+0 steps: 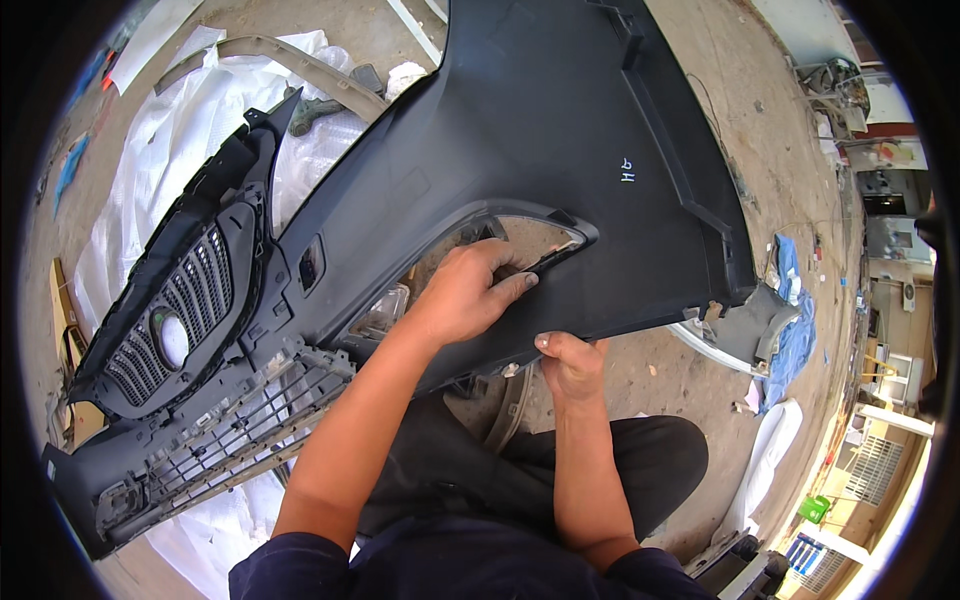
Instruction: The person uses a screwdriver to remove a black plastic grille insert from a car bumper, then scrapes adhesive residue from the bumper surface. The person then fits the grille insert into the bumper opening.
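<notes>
A large black plastic car bumper [540,120] lies across my lap and reaches away from me, its inner side partly facing up. My left hand [465,290] reaches into the pointed opening in the bumper. Its thumb presses on the rim and its other fingers go over into the gap, partly hidden. At the bumper's near edge, my right hand [575,368] pinches with the thumb on top; its fingers are hidden underneath. A grille [185,310] with a pale round centre is at the bumper's left end, above a lattice lower mesh [240,425].
White plastic wrapping [160,180] lies on the ground at the left, with a curved grey trim strip [270,48] on it. Blue cloth [792,340] and a grey curved part [740,325] lie on the right. A green container [814,508] stands at the far right.
</notes>
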A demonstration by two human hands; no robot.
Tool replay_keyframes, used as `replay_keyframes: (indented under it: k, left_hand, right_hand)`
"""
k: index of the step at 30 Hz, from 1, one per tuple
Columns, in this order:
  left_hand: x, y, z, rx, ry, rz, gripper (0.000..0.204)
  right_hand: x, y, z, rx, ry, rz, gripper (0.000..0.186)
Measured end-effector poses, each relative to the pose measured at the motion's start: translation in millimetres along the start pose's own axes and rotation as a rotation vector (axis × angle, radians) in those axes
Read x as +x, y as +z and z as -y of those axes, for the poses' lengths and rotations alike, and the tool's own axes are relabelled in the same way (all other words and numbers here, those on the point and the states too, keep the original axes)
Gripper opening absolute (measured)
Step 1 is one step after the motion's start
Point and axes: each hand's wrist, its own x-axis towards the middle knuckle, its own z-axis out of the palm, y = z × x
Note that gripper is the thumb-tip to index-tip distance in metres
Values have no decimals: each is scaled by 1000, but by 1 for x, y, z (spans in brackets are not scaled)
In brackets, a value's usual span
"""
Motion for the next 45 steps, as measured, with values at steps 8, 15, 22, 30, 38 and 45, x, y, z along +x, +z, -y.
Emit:
replay_keyframes:
  k: [8,15,22,30,38,45]
  left_hand:
    - [-7,3,27,-169,3,53,26]
    - [-8,19,37,-380,-39,-20,27]
    - [-10,21,32,-353,-17,-42,36]
    - [-11,21,28,-366,-62,-41,35]
    - [-14,32,26,-384,-83,-154,28]
    - [-16,34,22,-381,-97,-189,24]
  right_hand:
    - [3,-17,-9,19,35,47,86]
    - [9,14,0,-38,-61,57,107]
    - [11,23,4,-58,-92,79,109]
    - [11,14,1,-68,-72,82,111]
    - [15,4,1,-28,-95,165,110]
    - [16,3,2,-23,-105,177,112]
